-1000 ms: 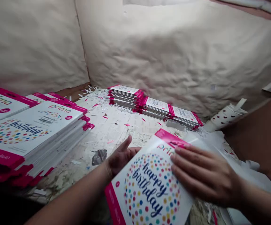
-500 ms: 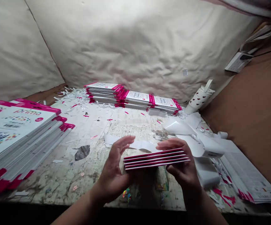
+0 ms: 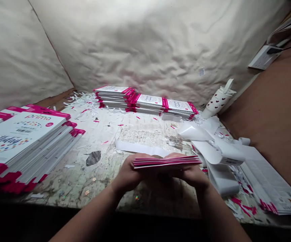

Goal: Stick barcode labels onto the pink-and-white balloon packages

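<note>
Between my two hands, above the table's near part, is a small stack of flat pink-and-white printed packets (image 3: 167, 162), seen edge-on. My left hand (image 3: 129, 173) grips the stack's left end, and my right hand (image 3: 192, 173) closes on its right end. Parts of the fingers are hidden behind and under the packets. Just beyond the hands lies a strip of white backing paper (image 3: 140, 148). To the left, a large fanned pile of similar packets (image 3: 32, 129) shows "prima" and "birthday" lettering.
Packet stacks (image 3: 149, 100) line the back wall, beside a white tumbler with hearts (image 3: 217, 102). Curled white strips (image 3: 219, 151) and more packets (image 3: 274, 181) lie right. Paper scraps litter the worn table (image 3: 85, 181). A power socket (image 3: 265, 57) is on the right wall.
My left hand, open beside the packets before, has closed on their left end. The packets are now pressed closer together and more level. The view has shifted slightly.
</note>
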A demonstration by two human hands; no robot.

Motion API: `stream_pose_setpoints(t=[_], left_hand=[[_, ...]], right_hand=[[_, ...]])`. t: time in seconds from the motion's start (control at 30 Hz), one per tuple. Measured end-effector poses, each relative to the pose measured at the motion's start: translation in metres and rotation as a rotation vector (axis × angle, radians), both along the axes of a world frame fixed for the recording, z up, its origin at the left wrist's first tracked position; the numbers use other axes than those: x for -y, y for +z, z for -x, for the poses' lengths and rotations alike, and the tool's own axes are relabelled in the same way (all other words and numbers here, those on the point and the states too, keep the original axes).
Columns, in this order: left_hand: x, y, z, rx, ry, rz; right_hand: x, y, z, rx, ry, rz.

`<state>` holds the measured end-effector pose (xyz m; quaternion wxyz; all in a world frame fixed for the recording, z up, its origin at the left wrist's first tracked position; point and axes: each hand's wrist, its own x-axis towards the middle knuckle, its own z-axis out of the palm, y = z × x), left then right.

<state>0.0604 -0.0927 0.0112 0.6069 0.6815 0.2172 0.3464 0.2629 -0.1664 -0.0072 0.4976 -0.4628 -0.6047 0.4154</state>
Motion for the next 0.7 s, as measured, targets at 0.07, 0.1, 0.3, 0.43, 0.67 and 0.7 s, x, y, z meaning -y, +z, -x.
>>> stream_pose_setpoints(t=[0.07,0.1,0.3,0.43,0.67,0.7], left_hand=[[0.006,0.006,-0.004,-0.04,-0.038,-0.026],[0.006,0.008,-0.002,-0.069,-0.065,-0.066],[-0.054,0.004,0.059,-0.519,0.347,-0.19],[-0.111,-0.015,0.084,-0.881,0.657,-0.167],[-0.108,-0.037,0.073,-0.958,0.497,-0.152],[-0.103,-0.038,0.076,-0.947,0.508,-0.141]], right_hand=[[0.006,-0.011,-0.012,0.045,-0.099,-0.014],[0.012,-0.014,-0.021,0.033,-0.177,-0.038],[0.058,0.004,-0.108,-0.077,-0.778,-0.15],[0.035,0.028,-0.098,-0.144,-0.578,0.096],[-0.072,0.002,0.027,-0.532,-0.256,0.649],[-0.079,-0.004,0.034,-0.509,-0.276,0.674]])
